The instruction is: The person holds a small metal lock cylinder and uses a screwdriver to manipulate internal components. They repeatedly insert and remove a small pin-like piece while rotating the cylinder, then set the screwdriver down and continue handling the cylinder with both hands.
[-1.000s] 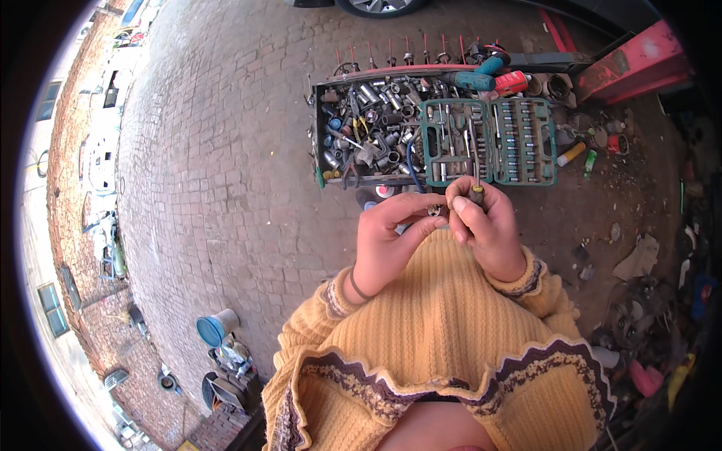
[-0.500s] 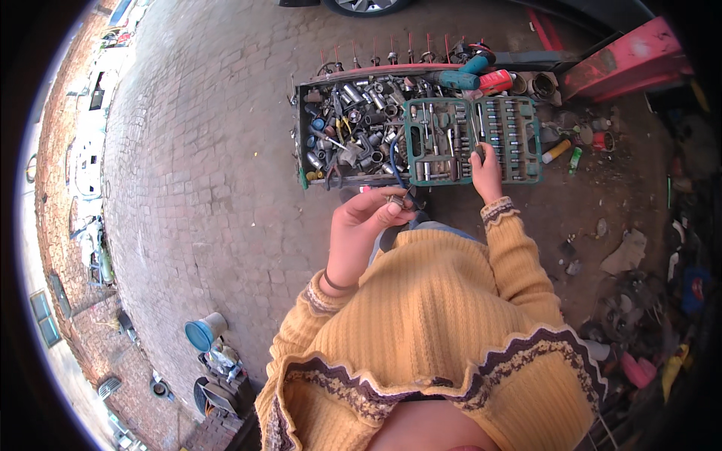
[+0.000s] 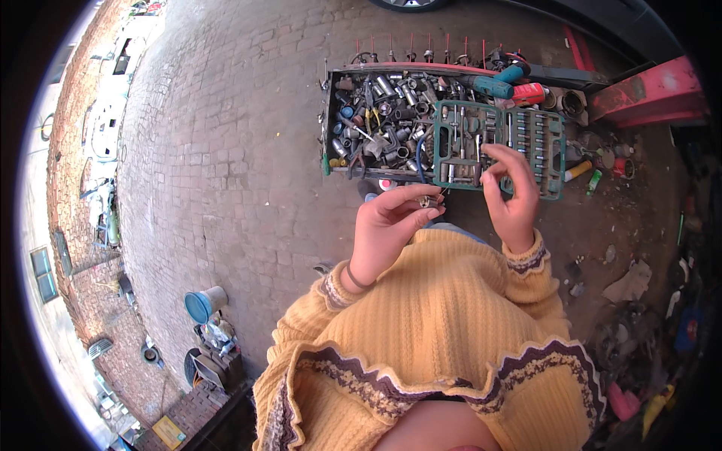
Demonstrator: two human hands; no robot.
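Observation:
My left hand (image 3: pixel 387 233) pinches a small shiny metal socket (image 3: pixel 428 201) between thumb and fingertips, in front of my body. To its right, my right hand (image 3: pixel 515 192) is raised over the near edge of an open green socket set case (image 3: pixel 558 167). Its thumb and fingers are apart, with nothing seen between them. Rows of sockets (image 3: pixel 538 146) fill the right half of the case, and a ratchet (image 3: pixel 477 154) lies in the left half. A screwdriver-like shaft (image 3: pixel 510 129) stands out beyond my right fingers; its lower end is hidden by the hand.
Beneath the case is a metal tray (image 3: pixel 328 120) heaped with loose sockets and tools. At its far right lie a teal power tool (image 3: pixel 492 86) and a red can (image 3: pixel 529 94). A red steel beam (image 3: pixel 647 94) stands beyond. A bucket (image 3: pixel 214 298) sits at the lower left.
My right hand has let go of the dark handle in the case and drawn back with fingers spread. My left hand still holds the socket. The view has shifted, moving the tray rightward.

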